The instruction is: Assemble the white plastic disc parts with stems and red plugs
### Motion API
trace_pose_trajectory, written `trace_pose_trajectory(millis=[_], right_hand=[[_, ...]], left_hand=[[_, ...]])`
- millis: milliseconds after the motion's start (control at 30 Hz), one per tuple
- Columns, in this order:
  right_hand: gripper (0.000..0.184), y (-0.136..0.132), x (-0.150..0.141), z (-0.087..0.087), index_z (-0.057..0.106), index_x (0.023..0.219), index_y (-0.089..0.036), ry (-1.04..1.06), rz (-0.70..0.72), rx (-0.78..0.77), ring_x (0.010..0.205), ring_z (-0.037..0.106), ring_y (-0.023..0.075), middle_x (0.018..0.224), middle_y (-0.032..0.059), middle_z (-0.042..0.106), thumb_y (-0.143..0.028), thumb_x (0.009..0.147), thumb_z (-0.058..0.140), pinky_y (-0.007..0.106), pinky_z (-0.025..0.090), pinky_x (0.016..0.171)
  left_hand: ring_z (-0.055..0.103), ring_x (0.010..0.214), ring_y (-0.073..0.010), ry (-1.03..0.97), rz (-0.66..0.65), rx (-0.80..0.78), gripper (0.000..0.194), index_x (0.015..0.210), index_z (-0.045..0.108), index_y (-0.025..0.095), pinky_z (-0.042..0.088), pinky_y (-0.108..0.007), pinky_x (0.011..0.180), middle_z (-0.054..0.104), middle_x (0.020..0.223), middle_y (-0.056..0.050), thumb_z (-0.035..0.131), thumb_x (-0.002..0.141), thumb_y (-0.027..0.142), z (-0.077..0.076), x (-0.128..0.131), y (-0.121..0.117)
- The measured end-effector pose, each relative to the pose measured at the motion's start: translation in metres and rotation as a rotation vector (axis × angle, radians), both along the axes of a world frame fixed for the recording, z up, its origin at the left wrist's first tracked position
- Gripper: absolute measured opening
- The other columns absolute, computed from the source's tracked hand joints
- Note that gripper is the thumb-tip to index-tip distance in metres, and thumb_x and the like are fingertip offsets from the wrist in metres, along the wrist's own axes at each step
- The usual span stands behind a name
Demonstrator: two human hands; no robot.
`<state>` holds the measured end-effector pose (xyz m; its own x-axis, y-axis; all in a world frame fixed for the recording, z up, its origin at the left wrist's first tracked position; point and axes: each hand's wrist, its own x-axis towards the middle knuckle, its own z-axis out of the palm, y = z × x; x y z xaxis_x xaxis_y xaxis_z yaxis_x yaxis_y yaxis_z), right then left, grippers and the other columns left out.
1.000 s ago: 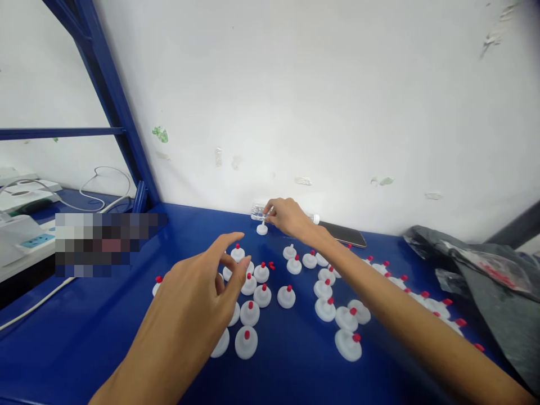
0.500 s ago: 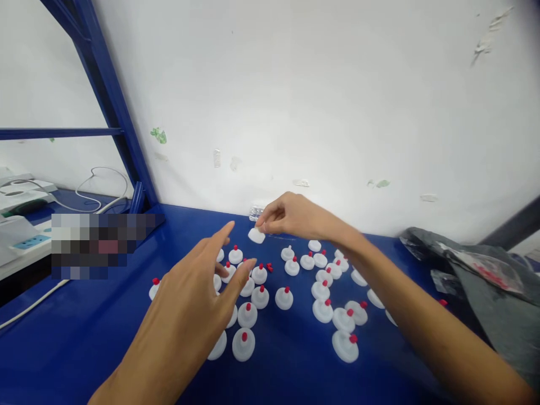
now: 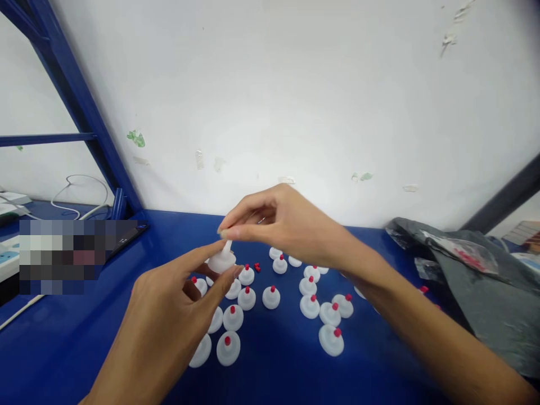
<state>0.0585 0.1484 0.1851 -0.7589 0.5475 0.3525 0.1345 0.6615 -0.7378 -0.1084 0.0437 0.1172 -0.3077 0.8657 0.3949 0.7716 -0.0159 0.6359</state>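
A white plastic cap (image 3: 221,261) without a red tip is held above the blue table (image 3: 84,332), pinched between the thumb and forefinger of my left hand (image 3: 169,320). My right hand (image 3: 278,222) is right above it, with thumb and forefinger closed over the cap's thin nozzle. Whether they hold a small part is hidden. Under and around the hands stand several white caps with red tips (image 3: 270,297), dome side up. One loose red tip (image 3: 257,267) lies among them.
A grey-black plastic bag (image 3: 476,281) lies at the right. The white wall (image 3: 295,101) stands close behind the table. A blue frame post (image 3: 80,107) rises at the left, with white cables and a power strip (image 3: 8,261) beyond it.
My right hand picked a white cap up from the back of the table and brought it toward me. My left hand rose and took hold of the cap.
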Motion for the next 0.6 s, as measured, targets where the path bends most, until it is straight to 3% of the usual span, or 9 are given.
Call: trace_pose_trajectory(millis=[100,233,400,600], right_hand=[[0.007,-0.0022,-0.0079,-0.0090,0.076,0.094,-0.017,0.005,0.044,-0.090,0.080,0.072,0.0134,0.085,0.0021,0.077,-0.018,0.090,0.071,0.025,0.055,0.072],[0.010,-0.0018,-0.0082,-0.0094,0.075,0.095,-0.017,0.071,0.020,-0.142,0.084,0.073,0.0152,0.090,0.0039,0.078,-0.022,0.088,0.072,0.026,0.056,0.074],[0.009,0.0009,-0.0033,-0.0026,0.077,0.093,-0.016,0.121,0.012,-0.123,0.083,0.072,0.0133,0.090,0.0022,0.078,-0.019,0.085,0.074,0.023,0.054,0.071],[0.008,0.0011,-0.0078,-0.0093,0.077,0.094,-0.015,0.102,0.066,-0.113,0.084,0.075,0.0147,0.088,0.0025,0.079,-0.019,0.088,0.073,0.027,0.059,0.077]], left_hand=[[0.059,0.044,-0.0139,-0.002,0.004,-0.002,0.041,0.110,0.074,0.037,0.044,-0.028,0.044,0.072,0.069,0.007,0.065,0.082,0.066,-0.0006,0.0010,0.0014],[0.073,0.064,-0.0203,-0.088,0.018,0.060,0.063,0.134,0.062,0.040,0.055,-0.028,0.053,0.078,0.080,0.006,0.068,0.078,0.069,-0.0040,-0.0005,0.0026],[0.067,0.048,-0.0159,-0.099,0.048,0.098,0.063,0.137,0.061,0.041,0.051,-0.024,0.042,0.076,0.073,0.007,0.070,0.079,0.065,-0.0025,-0.0008,0.0012],[0.067,0.053,-0.0156,-0.097,0.043,0.139,0.070,0.143,0.056,0.040,0.052,-0.023,0.045,0.078,0.079,0.005,0.072,0.079,0.062,-0.0002,0.0010,0.0005]])
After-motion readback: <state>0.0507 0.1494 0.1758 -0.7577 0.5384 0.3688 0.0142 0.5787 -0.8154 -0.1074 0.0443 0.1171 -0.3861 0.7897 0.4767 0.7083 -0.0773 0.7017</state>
